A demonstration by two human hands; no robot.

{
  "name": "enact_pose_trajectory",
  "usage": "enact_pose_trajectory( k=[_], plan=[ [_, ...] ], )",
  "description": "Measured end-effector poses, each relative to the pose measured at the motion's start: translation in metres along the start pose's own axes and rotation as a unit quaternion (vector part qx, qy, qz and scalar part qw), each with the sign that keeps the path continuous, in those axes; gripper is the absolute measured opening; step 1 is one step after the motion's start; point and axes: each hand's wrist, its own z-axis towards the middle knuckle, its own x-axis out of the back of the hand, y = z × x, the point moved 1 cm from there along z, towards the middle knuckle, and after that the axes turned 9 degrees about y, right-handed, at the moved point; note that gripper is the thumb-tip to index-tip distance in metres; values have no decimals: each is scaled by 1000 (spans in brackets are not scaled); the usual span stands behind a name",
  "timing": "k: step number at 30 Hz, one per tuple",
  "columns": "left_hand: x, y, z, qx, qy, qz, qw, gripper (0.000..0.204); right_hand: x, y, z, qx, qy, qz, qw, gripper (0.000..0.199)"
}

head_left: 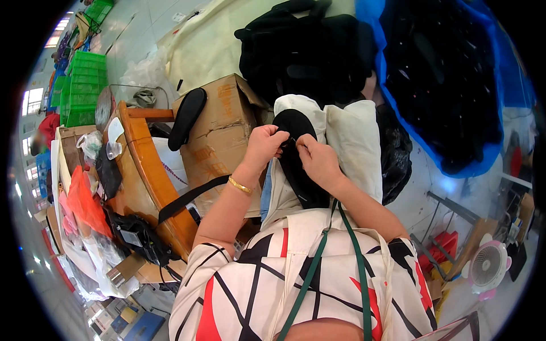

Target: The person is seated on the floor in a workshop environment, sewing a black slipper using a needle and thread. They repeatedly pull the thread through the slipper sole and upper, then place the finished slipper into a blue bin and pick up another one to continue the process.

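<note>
A long black sole-shaped piece (293, 120) lies lengthwise over the pale cloth on my lap, its rounded end pointing away from me. My left hand (266, 146), with a gold bangle at the wrist, is closed in a pinch at the piece's left edge, near the far end. Facing it, my right hand (319, 163) pinches over the middle of the same piece. Something small and dark shows between the fingertips; I cannot make out what it is. A similar black sole-shaped piece (189, 116) rests on the cardboard box to the left.
Ahead lies a heap of black pieces (307, 57). A big blue bag (382, 85) of dark pieces stands at the right, beside a black plastic bag (396, 162). On the left are a wooden chair (149, 176), a cardboard box (219, 116) and green crates (85, 85). A fan (488, 263) stands lower right.
</note>
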Motion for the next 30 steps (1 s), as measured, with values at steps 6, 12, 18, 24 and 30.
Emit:
enact_pose_trajectory(
  k=[6,12,18,24,30],
  plan=[
    [1,9,1,28,-45,5,999,19,-1,-3,4,82,36,-99,991,6],
    [4,7,3,36,-51,23,998,16,7,1,5,100,1,-115,988,6],
    [3,8,2,34,-45,31,998,15,17,-2,11,93,-40,-93,990,7],
    [3,6,5,37,-61,24,997,16,16,-1,14,70,-54,-82,993,7],
    [6,7,6,59,-84,7,995,18,7,-1,4,90,-3,-79,993,7]
  ],
)
